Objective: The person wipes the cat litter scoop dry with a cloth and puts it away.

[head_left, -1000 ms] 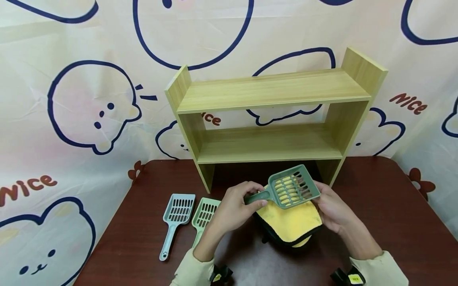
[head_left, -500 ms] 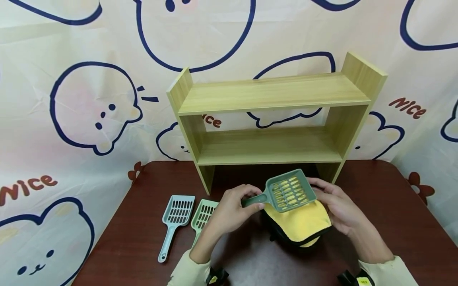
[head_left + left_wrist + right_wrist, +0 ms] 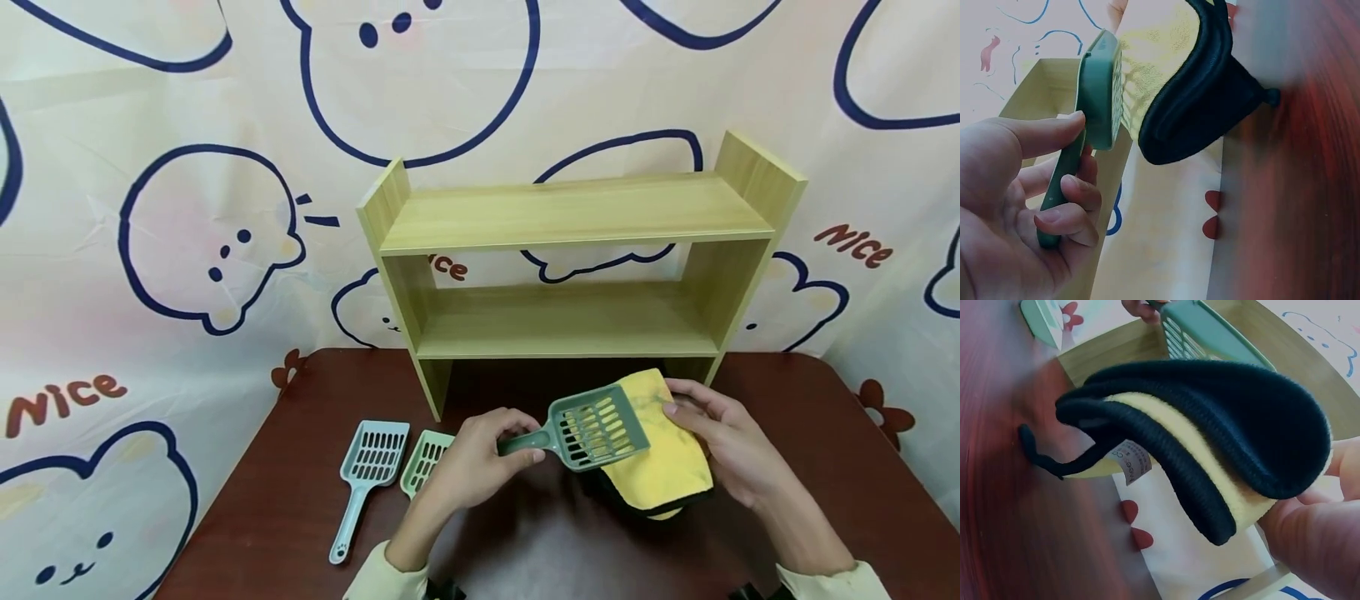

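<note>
My left hand (image 3: 472,462) pinches the dark-green slotted plastic scoop (image 3: 596,427) by its handle, presumably leaving the head free; my right hand (image 3: 742,454) grips the folded black-edged yellow cloth (image 3: 666,454).

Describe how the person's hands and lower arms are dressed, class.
The left hand and right hand wear no gloves. The left sleeve and right sleeve are plain pale cream, ending short of the hands. Black wrist gear shows near each cuff, mostly cut off by the frame.
</note>
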A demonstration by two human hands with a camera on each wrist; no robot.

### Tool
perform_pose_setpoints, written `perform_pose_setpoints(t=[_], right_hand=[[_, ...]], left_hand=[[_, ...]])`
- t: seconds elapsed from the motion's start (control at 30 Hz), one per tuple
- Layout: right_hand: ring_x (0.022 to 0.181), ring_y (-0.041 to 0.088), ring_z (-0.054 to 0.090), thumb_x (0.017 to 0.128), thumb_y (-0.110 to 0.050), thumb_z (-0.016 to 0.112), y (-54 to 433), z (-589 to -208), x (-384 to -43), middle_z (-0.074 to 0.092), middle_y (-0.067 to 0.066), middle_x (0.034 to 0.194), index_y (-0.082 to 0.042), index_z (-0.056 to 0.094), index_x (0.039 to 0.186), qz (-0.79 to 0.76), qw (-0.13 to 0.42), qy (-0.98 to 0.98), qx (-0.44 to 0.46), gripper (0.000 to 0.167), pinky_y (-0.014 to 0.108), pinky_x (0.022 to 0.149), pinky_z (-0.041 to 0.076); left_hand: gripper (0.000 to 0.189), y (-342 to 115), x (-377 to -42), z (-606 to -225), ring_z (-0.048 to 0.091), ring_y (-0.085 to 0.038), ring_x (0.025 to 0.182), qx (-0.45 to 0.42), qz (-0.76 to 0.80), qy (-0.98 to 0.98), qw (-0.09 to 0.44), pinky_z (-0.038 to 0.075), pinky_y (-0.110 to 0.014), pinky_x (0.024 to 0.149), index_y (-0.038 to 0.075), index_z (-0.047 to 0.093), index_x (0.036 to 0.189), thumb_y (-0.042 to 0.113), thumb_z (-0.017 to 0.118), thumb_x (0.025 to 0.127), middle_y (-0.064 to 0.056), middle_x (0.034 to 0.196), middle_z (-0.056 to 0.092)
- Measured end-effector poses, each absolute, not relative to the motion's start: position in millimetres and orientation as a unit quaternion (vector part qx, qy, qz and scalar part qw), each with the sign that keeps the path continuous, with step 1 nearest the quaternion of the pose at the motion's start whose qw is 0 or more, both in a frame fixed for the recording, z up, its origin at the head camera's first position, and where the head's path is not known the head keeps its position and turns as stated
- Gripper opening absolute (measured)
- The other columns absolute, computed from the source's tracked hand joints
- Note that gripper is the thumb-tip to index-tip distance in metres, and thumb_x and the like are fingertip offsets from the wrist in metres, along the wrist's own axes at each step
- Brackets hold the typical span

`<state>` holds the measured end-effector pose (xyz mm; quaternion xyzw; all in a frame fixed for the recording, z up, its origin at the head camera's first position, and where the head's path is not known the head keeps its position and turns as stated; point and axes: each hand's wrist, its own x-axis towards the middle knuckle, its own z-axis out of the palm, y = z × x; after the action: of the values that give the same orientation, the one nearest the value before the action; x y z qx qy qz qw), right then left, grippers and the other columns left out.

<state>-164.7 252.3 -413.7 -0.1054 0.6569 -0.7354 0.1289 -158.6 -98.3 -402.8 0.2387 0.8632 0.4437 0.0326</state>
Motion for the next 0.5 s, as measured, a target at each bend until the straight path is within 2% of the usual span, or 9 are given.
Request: perform_pose_setpoints(t=[0.5], right_hand=[[0.103, 0.01, 0.074, 0.113, -0.01, 0.052, 264.1, -412.3, -161.5, 0.074, -0.007, 0.121, -0.023, 0.06, 0.141, -0.73, 0.076, 0.668, -0.126, 0.032, 0.031, 0.078, 0.063]], left_hand=[[0.013, -118.4, -149.9, -408.5, 0.056, -0.009, 0.078, 0.24, 0.432, 0.869, 0.029, 0.047, -0.024, 0.071, 0.02, 0.077, 0.109, 0.022, 0.081, 0.097, 0.006, 0.096, 0.069]])
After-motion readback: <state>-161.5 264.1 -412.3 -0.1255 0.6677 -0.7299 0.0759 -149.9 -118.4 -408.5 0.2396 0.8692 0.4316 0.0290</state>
